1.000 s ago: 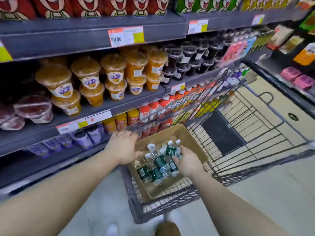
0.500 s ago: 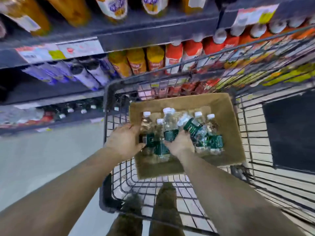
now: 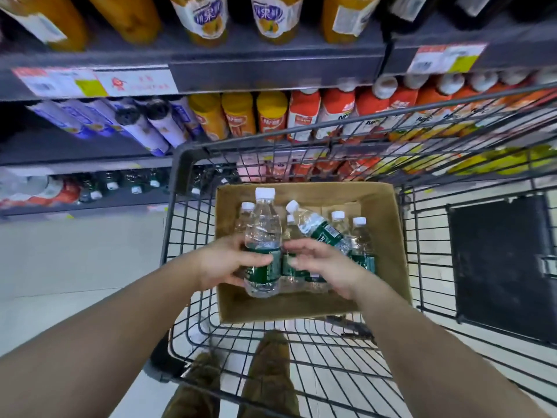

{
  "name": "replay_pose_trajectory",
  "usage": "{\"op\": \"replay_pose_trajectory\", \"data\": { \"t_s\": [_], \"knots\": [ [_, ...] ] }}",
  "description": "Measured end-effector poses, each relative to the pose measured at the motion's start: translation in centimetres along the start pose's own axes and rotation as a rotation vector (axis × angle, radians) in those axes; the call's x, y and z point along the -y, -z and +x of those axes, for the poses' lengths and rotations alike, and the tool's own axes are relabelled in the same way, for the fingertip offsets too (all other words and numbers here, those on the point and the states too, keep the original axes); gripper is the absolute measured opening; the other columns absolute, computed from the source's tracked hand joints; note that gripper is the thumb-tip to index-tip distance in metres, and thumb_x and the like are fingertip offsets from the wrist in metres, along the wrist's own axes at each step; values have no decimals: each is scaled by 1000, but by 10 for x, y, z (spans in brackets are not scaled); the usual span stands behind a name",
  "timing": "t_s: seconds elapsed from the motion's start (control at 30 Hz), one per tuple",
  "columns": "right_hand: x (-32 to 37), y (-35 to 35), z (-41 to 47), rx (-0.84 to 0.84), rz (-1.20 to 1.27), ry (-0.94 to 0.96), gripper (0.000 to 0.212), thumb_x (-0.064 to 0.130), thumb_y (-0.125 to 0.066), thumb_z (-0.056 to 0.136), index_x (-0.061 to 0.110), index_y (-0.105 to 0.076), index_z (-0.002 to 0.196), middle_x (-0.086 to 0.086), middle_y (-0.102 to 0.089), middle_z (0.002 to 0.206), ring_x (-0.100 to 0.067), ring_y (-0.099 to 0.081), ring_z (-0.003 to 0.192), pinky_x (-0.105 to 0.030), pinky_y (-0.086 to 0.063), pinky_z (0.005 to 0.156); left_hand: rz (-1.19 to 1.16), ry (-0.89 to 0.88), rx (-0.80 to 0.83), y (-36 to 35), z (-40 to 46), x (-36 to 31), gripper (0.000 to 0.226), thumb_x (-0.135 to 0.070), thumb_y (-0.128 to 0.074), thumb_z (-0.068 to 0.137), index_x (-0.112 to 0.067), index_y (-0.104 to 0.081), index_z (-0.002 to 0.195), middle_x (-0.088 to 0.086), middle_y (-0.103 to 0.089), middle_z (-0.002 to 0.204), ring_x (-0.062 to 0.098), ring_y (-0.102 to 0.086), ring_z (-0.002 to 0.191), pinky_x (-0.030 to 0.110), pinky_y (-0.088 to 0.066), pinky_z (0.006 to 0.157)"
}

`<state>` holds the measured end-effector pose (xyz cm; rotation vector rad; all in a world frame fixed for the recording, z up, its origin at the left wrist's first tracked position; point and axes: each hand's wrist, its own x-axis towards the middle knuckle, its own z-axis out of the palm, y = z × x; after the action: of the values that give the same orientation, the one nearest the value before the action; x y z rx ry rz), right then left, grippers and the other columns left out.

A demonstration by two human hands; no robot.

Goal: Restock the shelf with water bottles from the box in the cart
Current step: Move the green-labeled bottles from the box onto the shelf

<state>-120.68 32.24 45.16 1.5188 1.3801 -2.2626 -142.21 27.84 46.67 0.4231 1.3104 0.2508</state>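
A cardboard box [image 3: 387, 236] sits in the black wire cart [image 3: 177, 188] and holds several clear water bottles with green labels and white caps [image 3: 360, 236]. My left hand [image 3: 223, 263] grips one water bottle [image 3: 262, 236] by its label and holds it upright above the box's near left part. My right hand [image 3: 324, 265] is just right of it, fingers curled on another bottle [image 3: 287, 267] standing in the box. A tilted bottle [image 3: 316, 226] leans behind that hand. The lowest shelf [image 3: 90, 206] at the left has a row of the same water bottles [image 3: 132, 185].
Purple-white bottles [image 3: 144, 128], yellow cans [image 3: 238, 116] and orange-red drink bottles [image 3: 304, 113] fill the shelf above. Orange jars [image 3: 205, 19] stand higher up. The cart's black seat flap [image 3: 500, 267] is at the right. Pale floor [image 3: 75, 260] lies left of the cart.
The view has dropped toward the cart and lower shelves. My left hand has closed on a bottle and raised it out of the box; my right hand stays among the bottles.
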Motion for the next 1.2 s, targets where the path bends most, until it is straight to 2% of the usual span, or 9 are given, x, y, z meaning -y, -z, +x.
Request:
{"op": "replay_pose_trajectory", "data": {
  "t_s": [0.13, 0.27, 0.37, 0.5, 0.6, 0.77, 0.93, 1.07, 1.2],
  "knots": [
    [-20, 36, 42, -652, -706, -120, 69, 43, -68, 84, 25, -40, 144, -11, -47, 144, -34, -47, 129, -45, -46, 102, 36, -21, -162, 12, 4, 12, 103, -49, -90, 47, -27, -42, 136, -9, -57, 122, 15, -55, 113, 35, -53, 82],
    [-35, 34, 73, -575, -891, -269, 90, 43, -68, 86, 18, -14, 154, -15, -33, 153, -35, -32, 139, -47, -35, 106, 17, -27, -239, 19, 5, 28, 77, -34, -83, 69, -27, -45, 135, -14, -58, 107, 17, -54, 115, 38, -49, 90],
    [-40, 38, 79, -591, -807, -272, 86, 35, -72, 84, 15, -21, 151, -13, -46, 143, -33, -49, 124, -41, -46, 95, 22, -44, -237, 21, 1, 35, 74, -49, -91, 49, -33, -57, 112, -7, -66, 119, 19, -60, 116, 45, -50, 98],
    [-24, 33, 45, -421, -407, -138, 90, 34, -76, 81, 12, -23, 151, -11, -43, 147, -30, -50, 124, -34, -46, 96, -61, -72, -276, 16, -15, 33, 49, -35, -87, 66, -36, -57, 105, -4, -67, 119, 20, -60, 115, 50, -49, 101],
    [-1, 13, 10, -255, -228, -33, 96, 39, -80, 76, 14, -25, 151, -8, -39, 151, -26, -44, 131, -35, -37, 104, -65, -121, -268, 14, -47, 26, 79, -48, -93, 45, -32, -59, 114, -1, -68, 121, 24, -62, 114, 50, -51, 98],
    [69, -45, -23, -43, -38, 81, 125, 57, -94, 40, 36, -31, 146, -1, -45, 149, -26, -45, 134, -62, -32, 109, -128, -230, -301, 32, -122, 19, 106, -54, -93, 33, -26, -56, 128, 1, -67, 124, 24, -61, 117, 40, -48, 93],
    [181, -156, -49, 44, -122, 300, 114, 52, -93, 49, 24, -36, 144, -6, -51, 144, -26, -54, 127, -54, -41, 106, -279, -422, -425, 89, -241, 29, 51, -34, -88, 65, -30, -59, 106, 0, -66, 111, 17, -62, 96, 33, -41, 77],
    [263, -295, -60, 201, -236, 493, 94, 37, -91, 57, 12, -46, 135, -12, -61, 132, -30, -58, 122, -51, -43, 105, -390, -635, -515, 160, -364, 75, 19, -10, -67, 91, -17, -57, 106, -3, -71, 73, 5, -65, 54, 21, -45, 51],
    [331, -470, -62, 354, -352, 615, 101, 43, -89, 61, 20, -36, 145, -3, -52, 143, -23, -52, 129, -51, -38, 109, -482, -777, -673, 253, -498, 162, 60, -25, -83, 77, -15, -54, 128, 13, -72, 116, 34, -70, 105, 51, -55, 87]
  ]
}}
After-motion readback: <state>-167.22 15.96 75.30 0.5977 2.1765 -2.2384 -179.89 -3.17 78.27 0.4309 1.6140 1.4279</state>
